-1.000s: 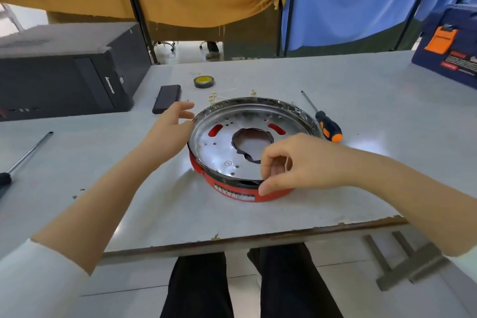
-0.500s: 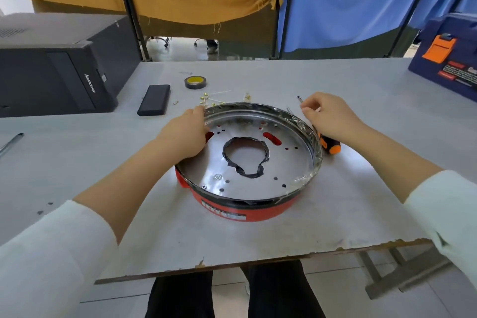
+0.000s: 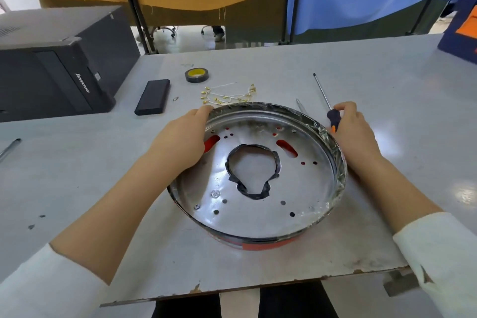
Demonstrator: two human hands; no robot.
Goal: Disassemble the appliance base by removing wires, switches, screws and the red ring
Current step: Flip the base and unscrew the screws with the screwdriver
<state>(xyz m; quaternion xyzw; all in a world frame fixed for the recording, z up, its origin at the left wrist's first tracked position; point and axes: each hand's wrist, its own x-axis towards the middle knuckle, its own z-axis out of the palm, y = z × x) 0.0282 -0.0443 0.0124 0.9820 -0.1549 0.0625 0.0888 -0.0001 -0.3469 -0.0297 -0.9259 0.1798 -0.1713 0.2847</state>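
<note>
Appliance base near the front edge of the counter, lying flat, open side up. Round shiny metal pan seated in a red ring, red showing only as a strip under the near rim. Inside the pan: a keyhole-shaped central opening edged in black tape, narrow end toward the near rim; two red slots either side of it; small round holes and a screw head near the front left wall. No loose parts visible in the pan.

Left hand on the far-left rim of the base, palm laid over the edge, fingers curved along the wall; grip resting on the metal, not plainly clamped. Right hand just beyond the right rim, fingers curled tight round the black-and-orange handle of a screwdriver; grip clamped on that handle. Shaft long and thin, running away from the base toward the far left, tip well clear of the hand.

Just past the far rim of the base, a tangle of white wires with brass terminals. Farther behind it, a roll of black tape with a yellow core. Left of the base's far rim, a flat black case; beyond that, a black computer tower on its side. At the counter's left edge, another metal shaft.
</note>
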